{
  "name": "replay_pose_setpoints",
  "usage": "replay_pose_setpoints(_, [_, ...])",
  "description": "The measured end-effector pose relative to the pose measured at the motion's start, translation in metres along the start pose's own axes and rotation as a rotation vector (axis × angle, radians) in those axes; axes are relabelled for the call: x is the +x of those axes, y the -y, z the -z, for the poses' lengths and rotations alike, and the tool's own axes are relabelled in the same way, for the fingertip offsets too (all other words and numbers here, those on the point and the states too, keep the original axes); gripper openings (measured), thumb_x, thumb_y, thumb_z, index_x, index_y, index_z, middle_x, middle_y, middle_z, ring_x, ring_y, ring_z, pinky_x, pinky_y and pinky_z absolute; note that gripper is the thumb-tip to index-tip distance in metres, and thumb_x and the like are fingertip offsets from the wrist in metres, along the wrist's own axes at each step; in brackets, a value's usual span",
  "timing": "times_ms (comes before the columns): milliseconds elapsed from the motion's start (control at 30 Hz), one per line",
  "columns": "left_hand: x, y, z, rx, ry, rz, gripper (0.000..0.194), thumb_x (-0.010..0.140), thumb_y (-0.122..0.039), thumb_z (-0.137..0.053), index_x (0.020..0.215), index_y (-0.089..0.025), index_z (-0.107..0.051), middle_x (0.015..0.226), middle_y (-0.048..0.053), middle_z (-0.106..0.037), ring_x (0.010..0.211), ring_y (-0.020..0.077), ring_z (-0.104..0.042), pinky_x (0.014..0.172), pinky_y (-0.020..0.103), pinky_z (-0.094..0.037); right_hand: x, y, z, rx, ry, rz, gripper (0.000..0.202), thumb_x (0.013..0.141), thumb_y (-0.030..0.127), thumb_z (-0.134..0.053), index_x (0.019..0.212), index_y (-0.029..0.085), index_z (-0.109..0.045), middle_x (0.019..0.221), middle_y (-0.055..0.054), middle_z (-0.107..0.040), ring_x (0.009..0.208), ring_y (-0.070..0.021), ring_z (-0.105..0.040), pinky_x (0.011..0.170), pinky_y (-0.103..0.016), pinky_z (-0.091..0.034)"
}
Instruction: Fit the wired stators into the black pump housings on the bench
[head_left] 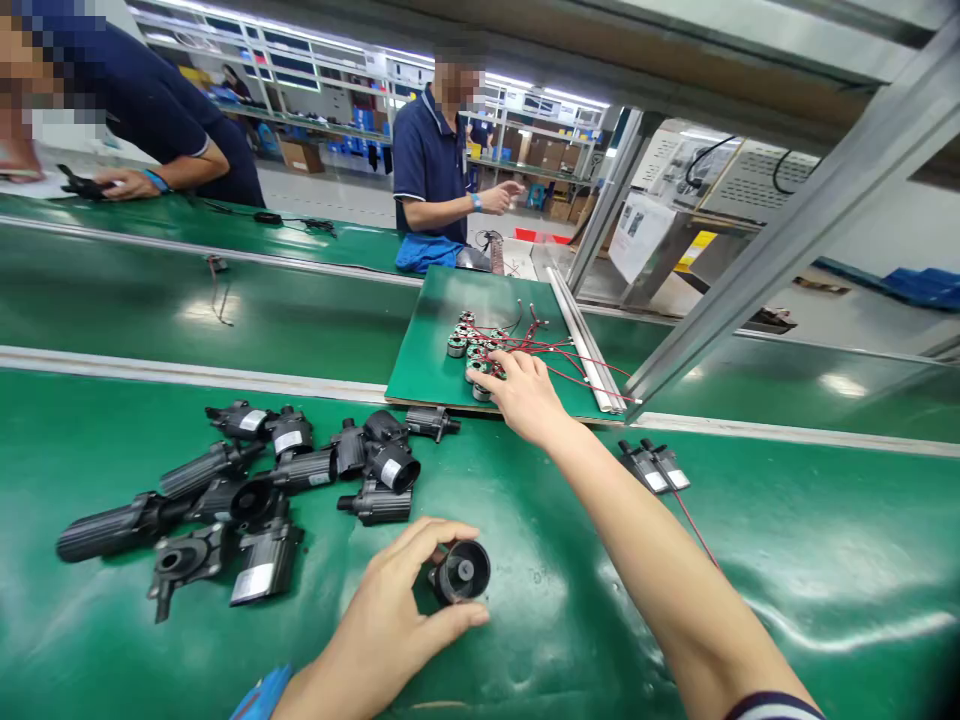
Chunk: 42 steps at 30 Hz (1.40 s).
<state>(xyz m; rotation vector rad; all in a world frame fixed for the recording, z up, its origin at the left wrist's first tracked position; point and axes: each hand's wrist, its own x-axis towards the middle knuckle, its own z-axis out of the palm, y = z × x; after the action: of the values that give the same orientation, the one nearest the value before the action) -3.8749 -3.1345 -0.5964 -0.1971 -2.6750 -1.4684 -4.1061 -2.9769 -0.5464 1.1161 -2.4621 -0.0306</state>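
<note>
My left hand (pixel 397 595) is curved around a black pump housing (pixel 465 570), thumb below and fingers above. The round open end faces up toward me, showing a small post inside. My right hand (pixel 521 392) reaches onto a green board, with thumb and forefinger closed around a small round motor stator (pixel 475 371) that has a green circuit board on top. My other fingers partly hide it. More motor stators (pixel 457 345) with red wires (pixel 559 347) are bunched beside my fingertips.
Several black pump housings (pixel 300 466) lie in a cluster on the green bench at left. Two labelled black parts (pixel 654 466) sit at right, one with a red wire. Metal rails (pixel 589 345) border the raised green board (pixel 427 310). A slanted metal post (pixel 780 235) stands right. Two people work opposite.
</note>
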Motion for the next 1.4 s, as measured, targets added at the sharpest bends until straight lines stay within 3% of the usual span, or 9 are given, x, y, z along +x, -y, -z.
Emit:
replay_pose_setpoints(133, [0.003, -0.006, 0.003, -0.074, -0.019, 0.097, 0.039, 0.071, -0.029, -0.084, 0.104, -0.027, -0.062, 0.102, -0.001, -0.070, 0.088, 0.0197, -0.065, 0.079, 0.029, -0.051, 0.000, -0.003, -0.004, 0.002, -0.018, 0.053, 0.036, 0.102, 0.018, -0.048, 0.133, 0.029, -0.063, 0.139, -0.009, -0.058, 0.123, -0.0290, -0.047, 0.100, -0.046, -0.036])
replay_pose_setpoints(267, [0.005, -0.005, -0.002, -0.120, -0.036, 0.159, 0.045, 0.068, -0.034, -0.088, 0.099, -0.025, -0.057, 0.096, 0.000, -0.070, 0.085, 0.0211, -0.066, 0.076, 0.030, -0.050, -0.018, -0.003, 0.004, 0.215, -0.083, 0.039, 0.030, 0.098, 0.023, -0.059, 0.128, 0.020, -0.062, 0.133, -0.010, -0.064, 0.125, -0.0296, -0.049, 0.105, -0.047, -0.036])
replay_pose_setpoints(400, [0.008, 0.004, -0.009, -0.131, -0.064, 0.175, 0.064, 0.064, -0.034, -0.092, 0.115, -0.026, -0.053, 0.104, 0.001, -0.070, 0.093, 0.0236, -0.067, 0.085, 0.034, -0.050, -0.063, 0.017, 0.043, 0.715, -0.116, -0.023, 0.037, 0.099, 0.034, -0.060, 0.134, 0.024, -0.052, 0.128, -0.007, -0.065, 0.120, -0.0227, -0.056, 0.107, -0.041, -0.041])
replay_pose_setpoints(533, [0.008, 0.011, -0.018, -0.162, -0.078, 0.128, 0.070, 0.068, -0.030, -0.090, 0.123, -0.031, -0.047, 0.107, -0.001, -0.069, 0.095, 0.0214, -0.068, 0.084, 0.032, -0.051, -0.109, 0.053, 0.084, 0.948, 0.037, 0.021, 0.040, 0.098, 0.042, -0.061, 0.134, 0.028, -0.052, 0.119, -0.003, -0.065, 0.104, -0.0160, -0.063, 0.089, -0.027, -0.050])
replay_pose_setpoints(633, [0.007, 0.013, -0.025, -0.162, -0.107, 0.057, 0.072, 0.069, -0.023, -0.087, 0.126, -0.032, -0.045, 0.104, -0.003, -0.070, 0.094, 0.0197, -0.069, 0.084, 0.031, -0.052, -0.125, 0.074, 0.092, 0.845, 0.119, 0.088, 0.041, 0.093, 0.046, -0.066, 0.128, 0.025, -0.058, 0.109, -0.003, -0.069, 0.096, -0.0175, -0.066, 0.083, -0.028, -0.051])
replay_pose_setpoints(767, [0.001, 0.012, -0.027, -0.160, -0.068, -0.018, 0.071, 0.075, -0.025, -0.081, 0.132, -0.032, -0.040, 0.113, -0.001, -0.071, 0.095, 0.0190, -0.069, 0.083, 0.031, -0.054, -0.128, 0.082, 0.083, 0.635, 0.094, 0.052, 0.040, 0.087, 0.051, -0.069, 0.110, 0.019, -0.067, 0.091, -0.003, -0.070, 0.081, -0.0197, -0.066, 0.075, -0.031, -0.050])
replay_pose_setpoints(1033, [-0.001, 0.012, -0.024, -0.152, 0.000, -0.124, 0.070, 0.083, -0.011, -0.063, 0.140, -0.033, -0.030, 0.127, 0.002, -0.068, 0.111, 0.0178, -0.066, 0.095, 0.032, -0.054, -0.128, 0.088, 0.062, 0.371, -0.190, 0.040, 0.062, 0.089, 0.075, -0.044, 0.072, 0.018, -0.061, 0.064, 0.000, -0.058, 0.059, -0.0149, -0.053, 0.063, -0.032, -0.035])
replay_pose_setpoints(1267, [0.000, 0.017, -0.024, -0.077, -0.040, -0.191, 0.066, 0.087, -0.018, -0.066, 0.140, -0.030, -0.030, 0.126, 0.005, -0.068, 0.106, 0.0184, -0.068, 0.092, 0.032, -0.057, -0.126, 0.092, 0.052, 0.273, -0.274, 0.010, 0.071, 0.089, 0.082, -0.034, 0.064, 0.019, -0.057, 0.058, 0.001, -0.053, 0.055, -0.0140, -0.048, 0.064, -0.033, -0.029])
replay_pose_setpoints(1400, [0.000, 0.023, -0.025, -0.038, -0.097, -0.260, 0.051, 0.091, -0.028, -0.068, 0.132, -0.029, -0.039, 0.121, 0.006, -0.068, 0.102, 0.0179, -0.070, 0.088, 0.029, -0.058, -0.125, 0.083, 0.059, 0.364, -0.119, 0.038, 0.075, 0.081, 0.088, -0.038, 0.083, 0.018, -0.064, 0.071, 0.000, -0.059, 0.063, -0.0165, -0.053, 0.068, -0.033, -0.033])
